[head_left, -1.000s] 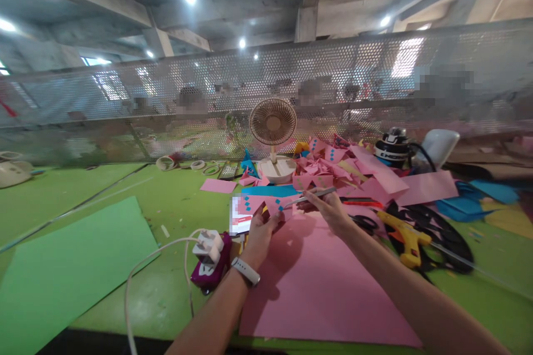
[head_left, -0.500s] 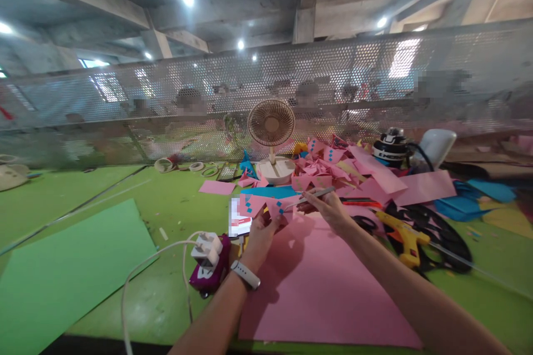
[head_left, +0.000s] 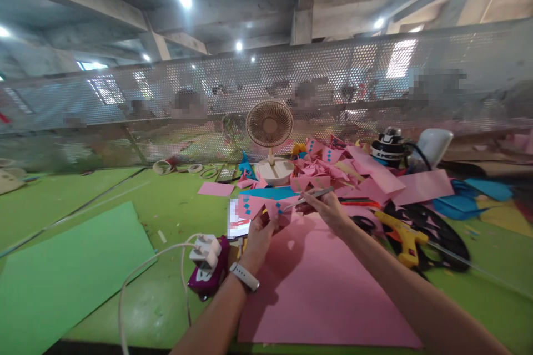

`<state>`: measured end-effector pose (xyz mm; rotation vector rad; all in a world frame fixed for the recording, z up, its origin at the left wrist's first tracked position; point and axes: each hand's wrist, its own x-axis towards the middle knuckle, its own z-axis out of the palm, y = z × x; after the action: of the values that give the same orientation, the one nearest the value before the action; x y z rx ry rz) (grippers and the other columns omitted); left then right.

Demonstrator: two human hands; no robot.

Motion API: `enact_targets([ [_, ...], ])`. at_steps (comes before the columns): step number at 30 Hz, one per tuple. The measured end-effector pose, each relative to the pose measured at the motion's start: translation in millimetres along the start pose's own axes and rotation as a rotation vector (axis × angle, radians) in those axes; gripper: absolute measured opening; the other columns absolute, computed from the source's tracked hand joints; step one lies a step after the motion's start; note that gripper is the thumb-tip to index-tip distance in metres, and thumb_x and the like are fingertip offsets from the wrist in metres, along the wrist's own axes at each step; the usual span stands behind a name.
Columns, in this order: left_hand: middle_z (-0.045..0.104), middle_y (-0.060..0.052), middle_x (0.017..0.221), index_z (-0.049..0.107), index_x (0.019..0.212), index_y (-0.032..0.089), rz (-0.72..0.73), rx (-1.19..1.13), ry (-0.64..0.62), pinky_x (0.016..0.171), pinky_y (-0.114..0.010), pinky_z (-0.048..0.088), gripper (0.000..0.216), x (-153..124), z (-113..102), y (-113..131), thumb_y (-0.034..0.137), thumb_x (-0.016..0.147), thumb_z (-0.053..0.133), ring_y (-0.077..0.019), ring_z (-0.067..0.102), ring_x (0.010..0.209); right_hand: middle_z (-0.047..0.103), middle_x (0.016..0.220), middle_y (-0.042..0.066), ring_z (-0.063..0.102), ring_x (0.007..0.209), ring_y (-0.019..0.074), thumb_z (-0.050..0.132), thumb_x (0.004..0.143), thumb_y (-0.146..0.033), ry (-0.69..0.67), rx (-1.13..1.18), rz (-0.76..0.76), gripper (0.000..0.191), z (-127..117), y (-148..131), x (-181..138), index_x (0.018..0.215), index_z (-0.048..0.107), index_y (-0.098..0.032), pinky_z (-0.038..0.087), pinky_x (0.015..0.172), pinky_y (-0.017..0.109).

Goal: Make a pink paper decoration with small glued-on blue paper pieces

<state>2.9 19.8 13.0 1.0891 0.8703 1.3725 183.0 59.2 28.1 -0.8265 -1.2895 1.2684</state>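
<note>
From the left hand [head_left: 260,237] juts pink paper [head_left: 257,205] (blue-diamonded).

Bare left forearm [head_left: 219,306] and bare right forearm [head_left: 395,269] extended forward, converging.
Left hand [head_left: 260,236]: thumb and fingers bent in a pinch. Right hand [head_left: 328,209]: turned inward, fingers curled, near the left but apart.
</note>
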Motion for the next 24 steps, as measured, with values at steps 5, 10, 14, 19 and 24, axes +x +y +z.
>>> enact_targets([
  [5,0.066,-0.008,0.103,0.059,0.105,0.018,-0.001,-0.001,0.009,0.077,-0.032,0.051,0.035,0.8,-0.9,-1.3,0.032,0.074,0.067,-0.0183,0.063,0.085,0.071,0.067,0.008,0.068,0.061,0.0189,0.066,0.071,-0.048,-0.011,-0.001,-0.001,0.036,2.3,-2.0,-1.4,0.074,0.065,-0.012,0.055,0.056,0.025],
  [10,0.066,-0.009,0.103,0.06,0.104,0.017,-0.016,-0.015,0.02,0.077,-0.032,0.051,0.037,0.7,-1.0,-0.8,0.032,0.072,0.069,-0.0194,0.063,0.085,0.071,0.065,0.007,0.068,0.061,0.019,0.066,0.071,-0.047,-0.008,0.016,0.0,0.035,3.0,-2.5,-1.7,0.075,0.064,-0.013,0.055,0.055,0.026],
  [14,0.068,-0.007,0.092,0.061,0.098,0.016,-0.007,-0.013,0.046,0.074,-0.03,0.051,0.032,1.7,-2.6,-2.7,0.032,0.071,0.07,-0.0169,0.063,0.079,0.071,0.066,0.007,0.068,0.061,0.0189,0.066,0.072,-0.046,-0.006,0.036,-0.001,0.034,3.6,-1.2,-1.5,0.076,0.063,-0.013,0.055,0.055,0.025],
  [19,0.068,-0.005,0.084,0.061,0.094,0.015,-0.018,-0.027,0.076,0.072,-0.029,0.051,0.034,3.7,-3.4,-4.5,0.032,0.067,0.073,-0.0146,0.063,0.071,0.071,0.066,0.007,0.068,0.06,0.0191,0.067,0.071,-0.046,0.008,0.042,-0.005,0.034,4.2,0.1,-1.1,0.076,0.062,-0.013,0.055,0.055,0.026],
  [24,0.069,-0.006,0.086,0.061,0.097,0.016,-0.027,-0.018,0.095,0.071,-0.029,0.051,0.039,3.1,-2.0,-2.2,0.033,0.064,0.075,-0.0157,0.064,0.073,0.07,0.064,0.007,0.068,0.058,0.0189,0.068,0.07,-0.047,0.002,0.045,0.001,0.036,4.6,0.2,-0.5,0.076,0.063,-0.012,0.056,0.054,0.026],
])
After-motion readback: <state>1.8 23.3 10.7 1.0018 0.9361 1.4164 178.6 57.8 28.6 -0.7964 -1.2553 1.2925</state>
